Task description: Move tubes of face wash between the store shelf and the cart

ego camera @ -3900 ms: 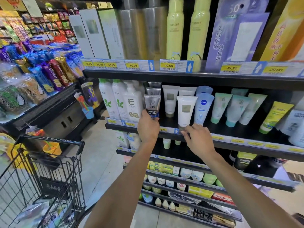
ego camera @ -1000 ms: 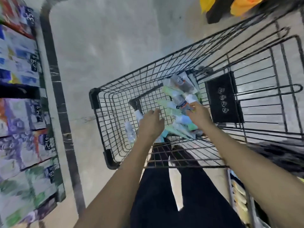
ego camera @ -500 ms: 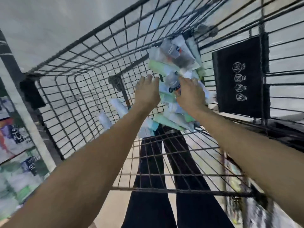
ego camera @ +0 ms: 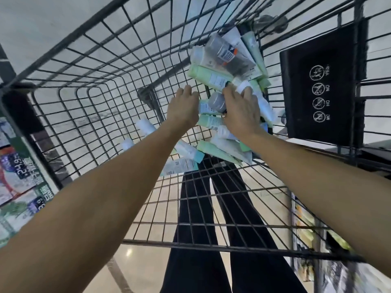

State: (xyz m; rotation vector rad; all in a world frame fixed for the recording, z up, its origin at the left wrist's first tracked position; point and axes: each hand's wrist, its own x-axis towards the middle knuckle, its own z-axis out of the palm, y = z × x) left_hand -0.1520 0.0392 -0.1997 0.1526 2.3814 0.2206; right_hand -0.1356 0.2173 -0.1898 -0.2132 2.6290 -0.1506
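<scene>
Tubes (ego camera: 220, 81) heaped in cart (ego camera: 88, 66), toward its right side. Left hand (ego camera: 184, 108) and right hand (ego camera: 241, 111) over heap, side by side. Panel (ego camera: 321, 85) right of heap. Shelf goods (ego camera: 19, 178) left of cart.

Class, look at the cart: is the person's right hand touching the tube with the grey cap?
Touching. In the head view the right hand lies against the grey-capped tube, its thumb side meeting the cap with no gap visible.

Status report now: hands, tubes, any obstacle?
Both hands down in the cart. Left hand and right hand among the tubes, grip hidden. Gray cap between them. No visible obstacle.
</scene>
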